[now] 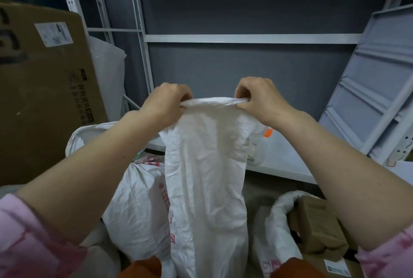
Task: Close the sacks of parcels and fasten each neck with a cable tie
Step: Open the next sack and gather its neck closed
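Note:
A white woven sack stands upright in front of me, its top edge pulled up and stretched flat between my hands. My left hand pinches the left corner of the sack's mouth. My right hand pinches the right corner. Red print runs down the sack's left side. Another white sack sits behind it at the left, its top bunched. At the lower right a third sack stands with its rim rolled down, brown parcels inside. No cable tie is visible.
A large cardboard box leans at the left. A grey metal shelf rack stands ahead, with a loose shelf panel leaning at the right. A clear bottle with an orange cap lies on the low shelf.

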A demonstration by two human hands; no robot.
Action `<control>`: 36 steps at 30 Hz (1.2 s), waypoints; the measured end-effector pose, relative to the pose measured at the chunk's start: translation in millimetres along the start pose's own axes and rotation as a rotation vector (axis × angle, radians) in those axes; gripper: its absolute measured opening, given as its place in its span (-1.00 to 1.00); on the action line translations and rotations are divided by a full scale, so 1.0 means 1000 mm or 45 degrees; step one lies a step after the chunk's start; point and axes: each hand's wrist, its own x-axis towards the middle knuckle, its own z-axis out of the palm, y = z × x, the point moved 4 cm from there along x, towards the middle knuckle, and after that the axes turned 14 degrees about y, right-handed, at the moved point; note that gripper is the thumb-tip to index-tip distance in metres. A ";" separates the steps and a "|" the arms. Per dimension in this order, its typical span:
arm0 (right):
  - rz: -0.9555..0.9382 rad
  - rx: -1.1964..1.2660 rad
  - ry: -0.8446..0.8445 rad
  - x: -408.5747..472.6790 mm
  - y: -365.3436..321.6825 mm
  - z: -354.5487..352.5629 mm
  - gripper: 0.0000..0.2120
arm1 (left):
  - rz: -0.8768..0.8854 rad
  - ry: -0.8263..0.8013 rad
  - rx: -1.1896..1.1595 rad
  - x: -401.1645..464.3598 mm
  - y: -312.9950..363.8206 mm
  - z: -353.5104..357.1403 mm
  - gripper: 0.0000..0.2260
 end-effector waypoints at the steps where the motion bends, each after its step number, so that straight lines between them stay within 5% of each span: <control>1: 0.015 -0.018 0.030 0.001 -0.001 0.001 -0.85 | 0.047 0.148 0.066 -0.001 -0.002 -0.001 -0.77; 4: -0.017 -0.095 0.084 0.000 -0.010 0.004 -0.84 | 0.084 0.326 0.156 -0.010 -0.005 0.006 -0.73; 8: -0.244 -0.295 0.033 -0.008 -0.022 0.017 -0.86 | 0.036 0.070 0.194 -0.011 -0.009 0.015 -0.64; 15: -0.660 -0.271 0.359 -0.025 -0.039 0.022 -0.89 | 0.121 -0.170 -0.234 0.007 0.036 -0.002 -0.72; 20: -0.163 0.164 0.090 -0.011 -0.019 0.023 -0.89 | 0.207 -0.071 -0.071 0.007 0.037 0.004 -0.79; 23: -0.038 0.046 -0.187 0.000 -0.001 0.016 -0.76 | 0.204 -0.030 -0.007 0.004 0.029 0.002 -0.79; 26: 0.026 0.024 -0.287 -0.003 0.006 0.020 -0.84 | 0.205 -0.058 0.008 0.004 0.022 0.000 -0.78; 31: -0.256 -0.153 -0.054 -0.010 -0.006 0.031 -0.93 | 0.128 -0.193 0.212 0.001 0.017 -0.001 -0.79; 36: -0.524 -0.064 0.335 -0.019 -0.033 0.029 -0.89 | 0.224 -0.145 -0.037 -0.001 0.048 -0.003 -0.74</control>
